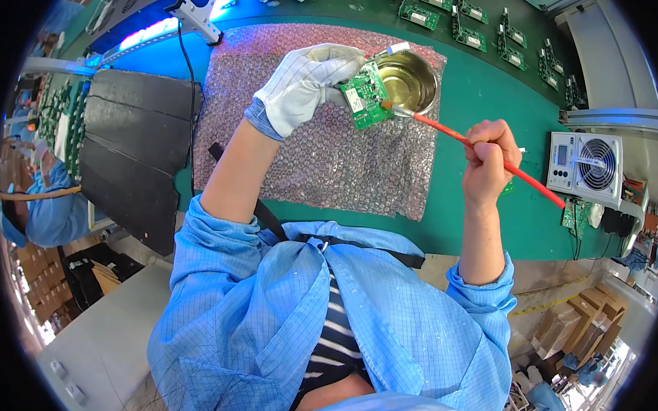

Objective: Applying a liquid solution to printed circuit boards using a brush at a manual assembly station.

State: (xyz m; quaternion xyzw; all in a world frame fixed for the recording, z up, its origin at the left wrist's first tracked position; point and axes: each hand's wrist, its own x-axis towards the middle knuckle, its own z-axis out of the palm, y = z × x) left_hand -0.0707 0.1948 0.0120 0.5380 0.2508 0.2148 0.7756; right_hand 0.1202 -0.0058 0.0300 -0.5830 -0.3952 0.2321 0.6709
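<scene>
In a pale work glove, my left hand grips a green circuit board by its left edge, with the board tilted. The board carries a white label and small parts. My bare right hand is closed round a red-handled brush. The brush tip touches or nearly touches the board's right side. Behind the board stands a round metal bowl holding a clear yellowish liquid; the board hides part of its left rim. Bubble wrap lies under the bowl and my left hand.
Several boards stand in rows on the dark surface at the back right. A white fan unit sits at the right end of the green table. A blue-lit lamp frame is back left, beside a black panel. Another person is far left.
</scene>
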